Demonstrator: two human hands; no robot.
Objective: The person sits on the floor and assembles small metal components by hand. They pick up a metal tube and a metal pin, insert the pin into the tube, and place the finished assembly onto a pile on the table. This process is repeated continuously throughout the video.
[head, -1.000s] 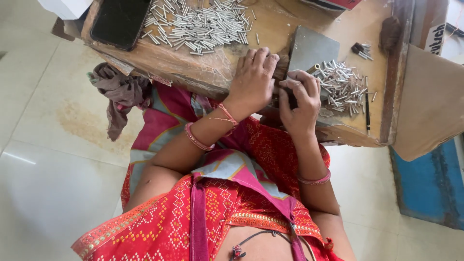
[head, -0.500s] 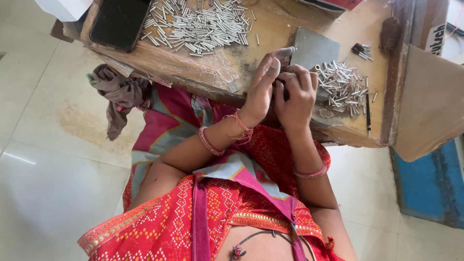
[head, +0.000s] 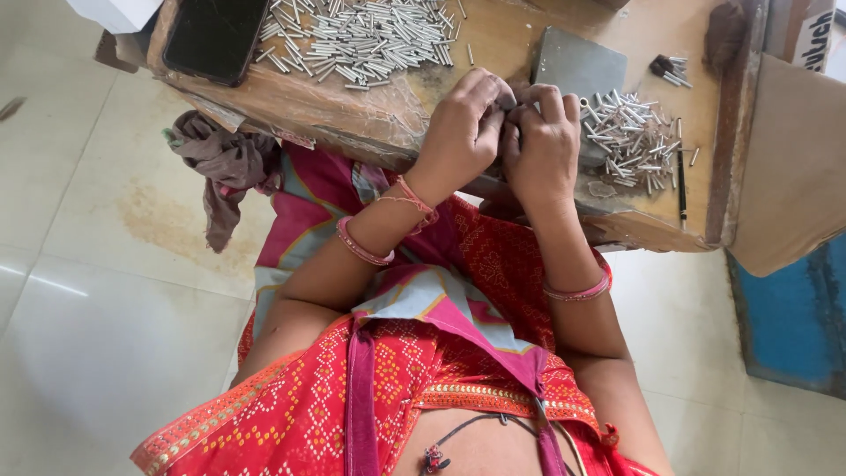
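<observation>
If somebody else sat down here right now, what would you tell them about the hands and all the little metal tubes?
Left hand and right hand: pressed together over the wooden table, fingertips pinching something too small to make out.
Big pile of tubes: on the table to the left.
Small pile of tubes: beside the right hand.
Grey block: just behind the hands.
Black phone: left corner.
Done and left: the pictures cannot tell which pile is finished.

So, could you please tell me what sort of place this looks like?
Probably a small home or informal workshop for piecework. A worn wooden workbench stands on a tiled floor, carries heaps of small metal pins and a grey metal block, and both hands work together at its edge.
</observation>
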